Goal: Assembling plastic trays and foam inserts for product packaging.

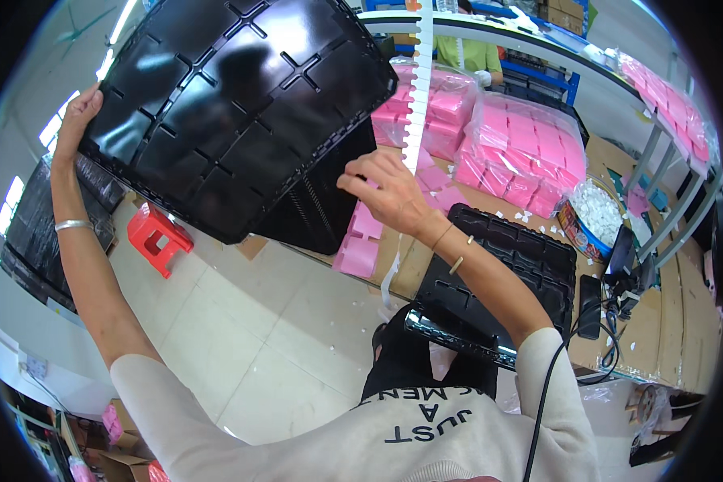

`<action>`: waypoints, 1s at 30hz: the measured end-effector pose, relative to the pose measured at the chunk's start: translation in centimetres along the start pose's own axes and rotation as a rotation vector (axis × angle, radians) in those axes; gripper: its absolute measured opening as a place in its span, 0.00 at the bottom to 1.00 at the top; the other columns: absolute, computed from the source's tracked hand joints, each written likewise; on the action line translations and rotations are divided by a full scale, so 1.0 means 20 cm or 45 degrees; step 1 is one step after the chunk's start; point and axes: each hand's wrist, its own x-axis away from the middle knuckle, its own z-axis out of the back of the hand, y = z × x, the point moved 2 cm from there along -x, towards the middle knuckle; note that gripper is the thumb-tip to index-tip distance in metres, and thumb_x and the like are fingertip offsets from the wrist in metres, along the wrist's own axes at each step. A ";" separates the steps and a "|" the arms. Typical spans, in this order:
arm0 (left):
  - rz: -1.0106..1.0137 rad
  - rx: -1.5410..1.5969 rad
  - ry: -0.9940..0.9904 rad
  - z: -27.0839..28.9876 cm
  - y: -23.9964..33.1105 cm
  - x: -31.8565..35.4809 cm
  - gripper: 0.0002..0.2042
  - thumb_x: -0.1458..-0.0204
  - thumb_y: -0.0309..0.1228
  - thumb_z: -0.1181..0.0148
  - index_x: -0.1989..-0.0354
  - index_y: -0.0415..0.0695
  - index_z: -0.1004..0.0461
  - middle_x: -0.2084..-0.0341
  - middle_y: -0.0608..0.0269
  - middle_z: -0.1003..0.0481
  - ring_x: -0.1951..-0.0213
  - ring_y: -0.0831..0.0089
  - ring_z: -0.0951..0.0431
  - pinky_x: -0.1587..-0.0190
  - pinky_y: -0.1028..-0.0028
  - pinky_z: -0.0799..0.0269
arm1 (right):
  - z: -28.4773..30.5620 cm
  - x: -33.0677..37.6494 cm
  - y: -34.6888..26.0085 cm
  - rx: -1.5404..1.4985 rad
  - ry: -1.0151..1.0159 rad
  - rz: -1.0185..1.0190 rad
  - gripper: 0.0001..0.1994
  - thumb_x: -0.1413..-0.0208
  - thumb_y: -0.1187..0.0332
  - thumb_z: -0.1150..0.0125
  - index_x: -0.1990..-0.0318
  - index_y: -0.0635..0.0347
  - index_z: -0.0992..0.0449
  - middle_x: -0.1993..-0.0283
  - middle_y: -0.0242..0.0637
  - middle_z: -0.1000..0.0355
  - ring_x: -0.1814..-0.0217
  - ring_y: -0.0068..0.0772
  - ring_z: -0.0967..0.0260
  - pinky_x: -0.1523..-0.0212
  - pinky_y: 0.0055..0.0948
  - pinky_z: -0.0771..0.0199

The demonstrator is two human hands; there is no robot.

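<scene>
Raised at the upper left is a large glossy black plastic tray [241, 96] with cross-shaped grooves, tilted. My left hand [79, 120] grips its left edge. Below it, more black plastic [317, 201] stands at the table edge. My right hand [387, 191] is off to the right of the raised tray, apart from it, fingers curled in. What they hold, if anything, is hidden. A white notched strip [418, 88] hangs behind this hand. Another black tray [510, 265] with compartments lies on the table under my right forearm.
Bagged pink foam pieces [522, 149] sit on the cardboard-covered table, beside a tub of white bits [594, 213]. A black phone-like object [589, 305] and cables lie at right. A red stool [159, 239] stands on the floor. Across the table is a person in green [470, 55].
</scene>
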 end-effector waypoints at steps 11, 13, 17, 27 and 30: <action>0.088 0.352 -0.301 -0.07 -0.08 0.00 0.24 0.31 0.45 0.43 0.37 0.38 0.25 0.60 0.77 0.22 0.58 0.90 0.27 0.53 0.84 0.30 | 0.20 -0.02 0.19 0.258 0.002 0.063 0.15 0.51 0.68 0.27 0.54 0.49 0.18 0.47 0.33 0.25 0.43 0.39 0.29 0.36 0.44 0.32; 0.040 0.306 -0.290 0.06 -0.21 0.02 0.25 0.31 0.45 0.43 0.37 0.37 0.26 0.58 0.74 0.21 0.57 0.89 0.25 0.52 0.83 0.28 | 0.20 -0.06 0.17 0.250 0.020 0.123 0.15 0.53 0.70 0.27 0.56 0.51 0.19 0.51 0.34 0.25 0.46 0.40 0.28 0.35 0.44 0.32; -0.258 0.233 -0.260 -0.04 -0.20 -0.12 0.25 0.32 0.45 0.43 0.36 0.38 0.25 0.58 0.74 0.21 0.58 0.87 0.24 0.52 0.81 0.28 | 0.21 -0.11 0.21 0.259 -0.012 0.227 0.16 0.54 0.71 0.30 0.56 0.53 0.23 0.51 0.32 0.28 0.50 0.37 0.29 0.46 0.38 0.27; -0.204 0.002 -0.123 -1.01 0.52 -0.24 0.21 0.33 0.46 0.43 0.40 0.47 0.21 0.42 0.55 0.21 0.44 0.65 0.20 0.39 0.68 0.29 | -0.20 -0.58 0.26 0.048 0.111 -0.010 0.08 0.48 0.75 0.34 0.63 0.59 0.28 0.62 0.38 0.32 0.56 0.43 0.31 0.54 0.38 0.26; -0.178 0.107 -0.462 -1.33 0.84 0.06 0.24 0.34 0.46 0.42 0.37 0.43 0.25 0.42 0.53 0.21 0.42 0.61 0.21 0.36 0.66 0.32 | -0.30 -0.63 0.28 0.038 0.150 -0.077 0.07 0.47 0.75 0.35 0.63 0.59 0.27 0.63 0.38 0.32 0.56 0.43 0.31 0.54 0.39 0.26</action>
